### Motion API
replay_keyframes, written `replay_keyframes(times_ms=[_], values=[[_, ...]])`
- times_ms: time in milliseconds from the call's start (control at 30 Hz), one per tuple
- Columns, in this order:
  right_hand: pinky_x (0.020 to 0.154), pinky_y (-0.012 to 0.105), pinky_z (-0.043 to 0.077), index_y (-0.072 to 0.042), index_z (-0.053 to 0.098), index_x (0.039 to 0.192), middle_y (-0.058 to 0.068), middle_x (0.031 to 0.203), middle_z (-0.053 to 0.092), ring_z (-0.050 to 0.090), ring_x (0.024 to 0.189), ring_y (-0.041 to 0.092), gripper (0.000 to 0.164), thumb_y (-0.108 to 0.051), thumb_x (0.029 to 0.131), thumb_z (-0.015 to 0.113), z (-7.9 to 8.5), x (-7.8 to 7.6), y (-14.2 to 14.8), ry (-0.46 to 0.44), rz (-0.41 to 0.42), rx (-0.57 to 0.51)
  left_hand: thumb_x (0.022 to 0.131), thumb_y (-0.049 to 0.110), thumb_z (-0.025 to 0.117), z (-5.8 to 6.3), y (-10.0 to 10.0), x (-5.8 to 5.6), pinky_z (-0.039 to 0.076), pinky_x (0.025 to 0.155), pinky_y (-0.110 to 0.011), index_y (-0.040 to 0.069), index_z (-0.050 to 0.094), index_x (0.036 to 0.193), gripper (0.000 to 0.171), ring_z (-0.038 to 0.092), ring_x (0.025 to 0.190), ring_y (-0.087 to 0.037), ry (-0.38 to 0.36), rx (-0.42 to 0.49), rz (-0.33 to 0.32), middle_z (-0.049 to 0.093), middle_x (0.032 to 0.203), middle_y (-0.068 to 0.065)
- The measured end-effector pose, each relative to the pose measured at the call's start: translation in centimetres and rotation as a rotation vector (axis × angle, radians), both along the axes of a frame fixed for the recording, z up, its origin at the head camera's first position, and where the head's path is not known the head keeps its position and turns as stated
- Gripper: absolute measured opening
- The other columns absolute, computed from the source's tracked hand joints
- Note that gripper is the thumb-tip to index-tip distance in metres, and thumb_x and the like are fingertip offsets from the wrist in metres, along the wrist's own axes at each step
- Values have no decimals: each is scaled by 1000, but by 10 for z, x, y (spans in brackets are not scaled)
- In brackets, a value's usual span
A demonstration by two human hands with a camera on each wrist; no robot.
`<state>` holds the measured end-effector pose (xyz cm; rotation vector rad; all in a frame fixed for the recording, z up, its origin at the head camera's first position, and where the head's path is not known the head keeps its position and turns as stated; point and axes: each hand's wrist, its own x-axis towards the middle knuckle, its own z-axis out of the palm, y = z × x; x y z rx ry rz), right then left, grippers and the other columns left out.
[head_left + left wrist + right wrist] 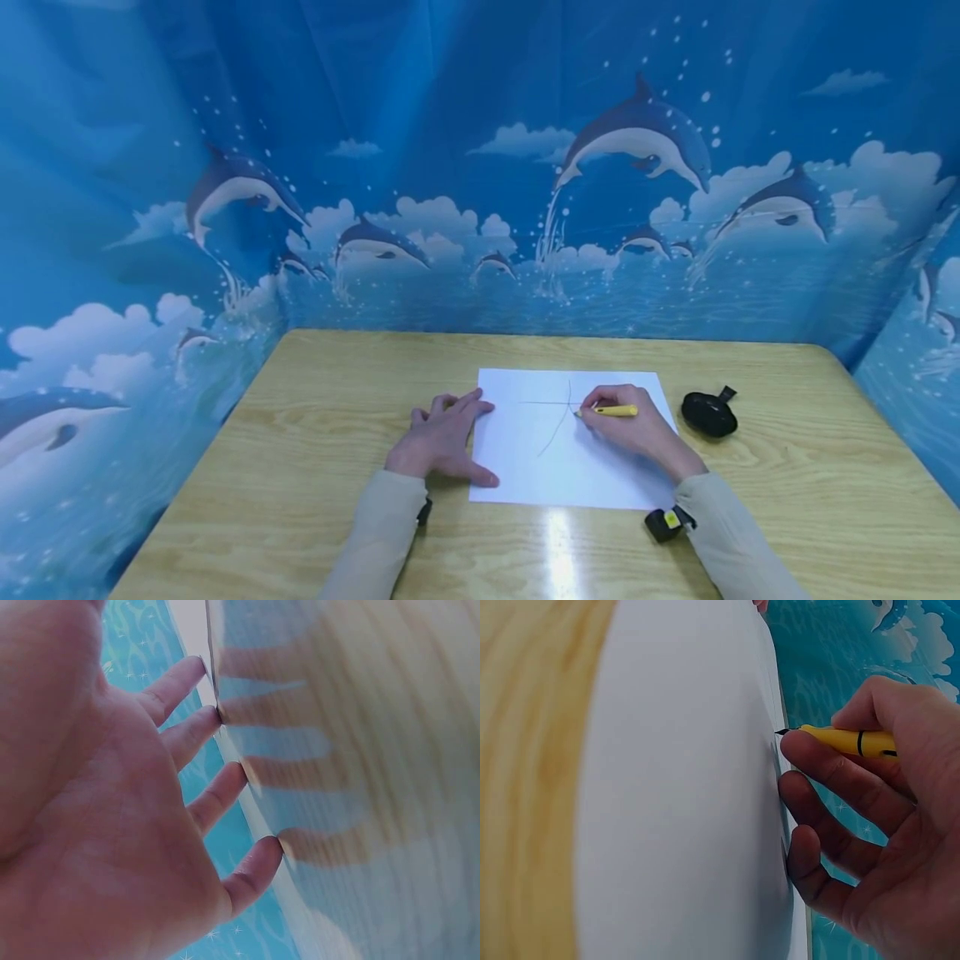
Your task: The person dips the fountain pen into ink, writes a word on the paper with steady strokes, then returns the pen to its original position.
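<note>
A white sheet of paper [517, 467] lies on the wooden table, bearing a few thin dark lines: one roughly level, one curved stroke crossing it. My right hand [630, 421] pinches a yellow fountain pen [617, 411] between thumb and fingers, its dark nib at the paper near where the lines cross. In the right wrist view the yellow pen [847, 740] shows black bands, and the other fingers rest against the sheet. My left hand [442, 442] is spread at the paper's left edge, thumb and fingertips touching down. The left wrist view shows its fingertips [262, 862] on the surface.
A black oval case [708, 414] with a short tab sits on the table to the right of the paper. The wooden table [330, 417] extends on both sides. A blue dolphin-print curtain [450, 167] hangs behind and beside it.
</note>
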<state>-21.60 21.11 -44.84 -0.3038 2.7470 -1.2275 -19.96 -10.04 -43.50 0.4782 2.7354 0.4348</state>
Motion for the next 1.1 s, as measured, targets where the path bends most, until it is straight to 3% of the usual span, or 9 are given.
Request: replay_keyframes(times_ms=[800, 1100], values=[[76, 28, 48, -19, 77, 93, -3, 93, 75, 64, 85, 12, 8, -24, 93, 70, 2, 5, 3, 8, 28, 11, 67, 68, 86, -1, 1, 0, 25, 112, -75, 31, 41, 155, 106, 26, 151, -40, 9, -7, 4, 24, 172, 1], [86, 35, 50, -20, 77, 94, -4, 97, 74, 66, 98, 12, 9, -26, 94, 69, 4, 9, 4, -3, 38, 43, 67, 66, 86, 1, 0, 0, 25, 111, -76, 30, 41, 155, 106, 26, 151, -40, 9, -6, -2, 24, 172, 0]])
